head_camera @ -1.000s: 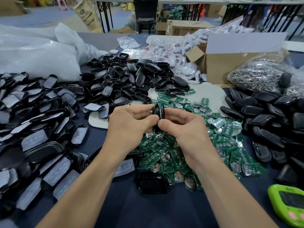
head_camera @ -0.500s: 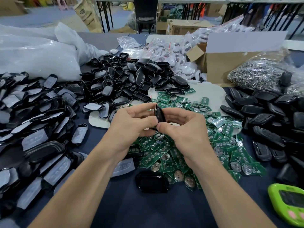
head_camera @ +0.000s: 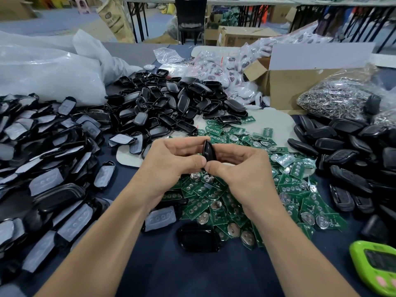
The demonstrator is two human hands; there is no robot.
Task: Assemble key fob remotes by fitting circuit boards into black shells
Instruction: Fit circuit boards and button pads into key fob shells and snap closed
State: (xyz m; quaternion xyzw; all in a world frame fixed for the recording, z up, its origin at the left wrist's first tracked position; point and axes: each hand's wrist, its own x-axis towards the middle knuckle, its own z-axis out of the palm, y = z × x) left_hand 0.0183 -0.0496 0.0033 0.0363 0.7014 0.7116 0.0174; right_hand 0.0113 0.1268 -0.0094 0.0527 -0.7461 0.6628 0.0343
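- Both bare forearms rise from the bottom edge of the frame and meet at its centre, wrists angled inward so the hands face each other.
- The left hand (head_camera: 169, 166) is curled, its fingers wrapped over the top and its thumb pressed in from below, gripping the left side of a black key fob (head_camera: 207, 152).
- The right hand (head_camera: 240, 168) mirrors it: fingers bent round the far side, thumb tip pinching the fob's lower end, just touching the left thumb.
- The fob stands on edge between the two hands, its narrow glossy side facing the camera, held above the table (head_camera: 171, 275).
- Directly under the hands, a loose heap of green circuit boards (head_camera: 235, 200) spreads across the centre and right of centre; many carry round silver battery holders.
- A pile of open black shells (head_camera: 167, 108) lies at upper centre.
- Shells with grey button pads (head_camera: 42, 157) fill the left side.
- Closed black fobs (head_camera: 353, 151) are heaped at the right edge.
- One single black shell (head_camera: 198, 236) lies alone at lower centre, between the forearms.
- A green handheld device (head_camera: 377, 266) sits in the lower right corner.
- A cardboard box (head_camera: 300, 86) and a clear bag of metal rings (head_camera: 338, 97) stand at upper right; a large white plastic bag (head_camera: 42, 69) lies at upper left.
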